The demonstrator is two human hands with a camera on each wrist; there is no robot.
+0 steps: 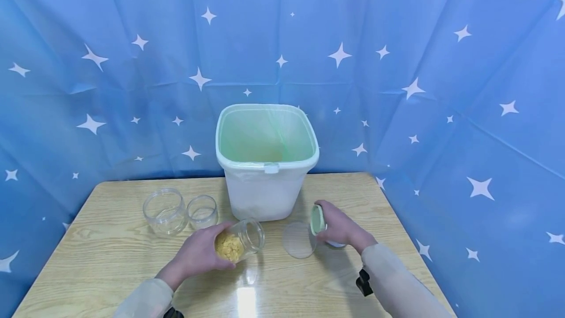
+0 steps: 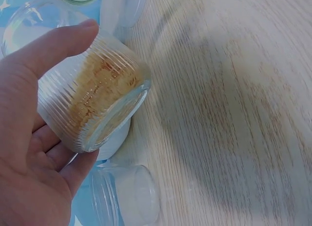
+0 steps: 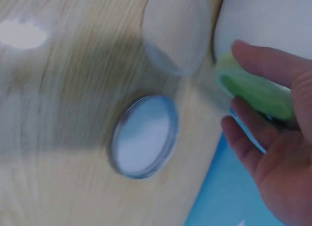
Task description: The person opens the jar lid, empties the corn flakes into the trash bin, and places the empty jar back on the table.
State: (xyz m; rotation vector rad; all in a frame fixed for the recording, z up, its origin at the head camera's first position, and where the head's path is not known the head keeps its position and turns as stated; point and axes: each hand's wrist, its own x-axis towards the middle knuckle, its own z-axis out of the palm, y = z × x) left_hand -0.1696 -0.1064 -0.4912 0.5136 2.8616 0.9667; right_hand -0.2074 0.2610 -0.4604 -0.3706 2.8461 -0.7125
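Observation:
My left hand (image 1: 198,255) grips a ribbed glass jar (image 1: 248,234) tipped on its side, its mouth facing right. Yellowish flakes (image 1: 229,246) lie in its lower part; in the left wrist view they show through the ribbed wall (image 2: 105,82). Thumb and fingers wrap opposite sides of the jar. Over on the right, my right hand (image 1: 342,227) pinches a round pale green lid (image 1: 316,220) by its edge, tilted up. A see-through disc (image 1: 296,240) lies on the table beside it. Near that hand lies a round lid with a shiny rim (image 3: 145,137), mostly hidden in the head view.
A white bin (image 1: 267,193) with a pale green inside and a thin plastic liner stands at the table's back middle. Two see-through glass jars, one wide (image 1: 164,212) and one smaller (image 1: 202,211), stand at the left. Blue star-patterned cloth (image 1: 282,28) hangs behind and beside the wooden table (image 1: 110,249).

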